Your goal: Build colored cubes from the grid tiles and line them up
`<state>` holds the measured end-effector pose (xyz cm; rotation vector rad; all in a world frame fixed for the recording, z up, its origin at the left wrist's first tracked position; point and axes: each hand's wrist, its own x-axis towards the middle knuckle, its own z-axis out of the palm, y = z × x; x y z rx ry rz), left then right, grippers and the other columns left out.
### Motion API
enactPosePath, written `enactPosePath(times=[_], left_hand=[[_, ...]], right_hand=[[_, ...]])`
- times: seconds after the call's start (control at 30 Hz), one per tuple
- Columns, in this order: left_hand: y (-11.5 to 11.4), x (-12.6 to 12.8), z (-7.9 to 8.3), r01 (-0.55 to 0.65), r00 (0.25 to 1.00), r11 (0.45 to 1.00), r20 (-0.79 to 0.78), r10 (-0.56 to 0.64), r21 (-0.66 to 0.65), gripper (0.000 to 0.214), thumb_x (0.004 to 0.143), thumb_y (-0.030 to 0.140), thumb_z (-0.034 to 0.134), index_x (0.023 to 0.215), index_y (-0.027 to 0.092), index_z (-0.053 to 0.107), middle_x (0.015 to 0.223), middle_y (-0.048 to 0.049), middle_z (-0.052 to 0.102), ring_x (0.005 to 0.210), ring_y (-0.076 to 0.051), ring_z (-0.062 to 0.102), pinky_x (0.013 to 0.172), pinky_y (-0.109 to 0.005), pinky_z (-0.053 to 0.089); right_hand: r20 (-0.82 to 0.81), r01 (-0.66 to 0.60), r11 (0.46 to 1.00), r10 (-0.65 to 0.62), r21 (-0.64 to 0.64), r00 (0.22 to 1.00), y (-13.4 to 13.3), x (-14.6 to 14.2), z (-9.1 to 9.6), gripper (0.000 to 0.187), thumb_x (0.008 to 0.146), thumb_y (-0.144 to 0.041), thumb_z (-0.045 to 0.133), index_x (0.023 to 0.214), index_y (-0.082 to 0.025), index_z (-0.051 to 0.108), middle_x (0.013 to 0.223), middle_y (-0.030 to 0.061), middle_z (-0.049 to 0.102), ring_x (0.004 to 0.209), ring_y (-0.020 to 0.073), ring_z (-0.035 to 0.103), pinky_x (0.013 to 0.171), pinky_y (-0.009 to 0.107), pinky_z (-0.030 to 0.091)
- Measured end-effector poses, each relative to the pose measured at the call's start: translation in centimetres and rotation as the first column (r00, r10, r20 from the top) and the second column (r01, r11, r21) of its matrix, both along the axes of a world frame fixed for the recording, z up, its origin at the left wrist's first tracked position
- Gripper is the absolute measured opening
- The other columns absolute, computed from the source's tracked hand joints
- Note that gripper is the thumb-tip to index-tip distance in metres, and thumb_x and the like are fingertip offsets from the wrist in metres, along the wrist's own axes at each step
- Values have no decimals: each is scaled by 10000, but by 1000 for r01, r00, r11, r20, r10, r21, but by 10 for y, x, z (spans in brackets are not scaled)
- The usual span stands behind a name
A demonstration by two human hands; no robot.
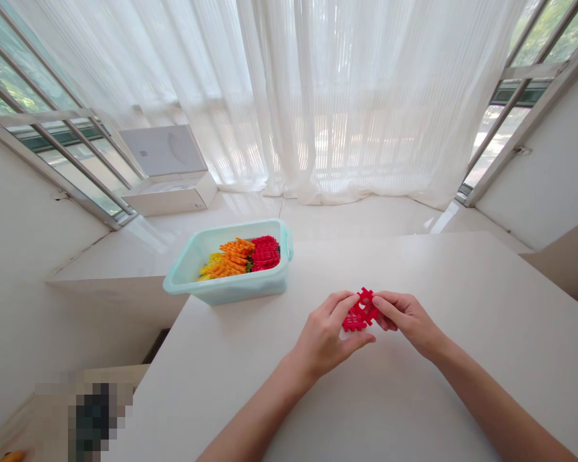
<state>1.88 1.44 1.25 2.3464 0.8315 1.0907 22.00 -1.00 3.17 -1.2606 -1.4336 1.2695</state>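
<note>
My left hand [324, 340] and my right hand [404, 322] hold a small red lattice of interlocking plastic building pieces [361, 312] between them, just above the white table [207, 398]. Fingers of both hands pinch it from either side, and part of it is hidden behind them. Up and to the left, a pale turquoise plastic tub [226, 289] holds stacks of red, orange and yellow lattice pieces. Neither hand touches the tub.
Behind the table lies a white window ledge with a white box [169, 192] on it, below sheer white curtains [347, 96]. Walls stand on both sides. A pixelated blurred patch [94, 417] covers the lower left, and a small orange item [12, 457] sits at the bottom edge.
</note>
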Motion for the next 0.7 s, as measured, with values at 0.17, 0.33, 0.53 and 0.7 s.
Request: enactPosePath(times=[0.17, 0.33, 0.53, 0.7], left_hand=[[3, -2, 3, -4, 1000, 1000, 3, 4, 3, 460, 847, 279, 672, 1277, 231, 518, 1261, -94, 614, 1144, -224, 616, 979, -361, 546], [14, -13, 12, -5, 1000, 999, 4, 5, -47, 537, 789, 180, 658, 1294, 221, 481, 1263, -86, 619, 1155, -229, 600, 984, -387, 523], [19, -19, 10, 119, 982, 984, -128, -136, -134, 508, 745, 135, 646, 1228, 237, 526, 1159, -54, 664, 1082, -227, 609, 939, -374, 514], [23, -19, 4, 155, 969, 976, -167, -180, -151, 398, 740, 128, 654, 1115, 249, 597, 1134, -41, 685, 1073, -226, 613, 963, -379, 495]], right_hand=[[4, -16, 1000, 16, 6, 1000, 0, -2, -6, 371, 938, -502, 518, 912, -184, 708, 555, -22, 519, 529, 120, 476, 536, 268, 440], [71, 59, 989, -69, 134, 995, 1, 0, -11, 570, 856, -452, 640, 1369, -252, 487, 1209, 117, 636, 749, 170, 618, 637, 324, 548], [389, -155, 955, 46, 253, 920, 4, 10, -14, 385, 841, -358, 654, 1222, -303, 630, 1202, 73, 654, 805, 190, 621, 615, 309, 523], [461, -231, 937, 88, 263, 883, 9, 16, -22, 351, 842, -387, 663, 1186, -314, 670, 1180, 55, 687, 882, 215, 638, 739, 352, 554]])
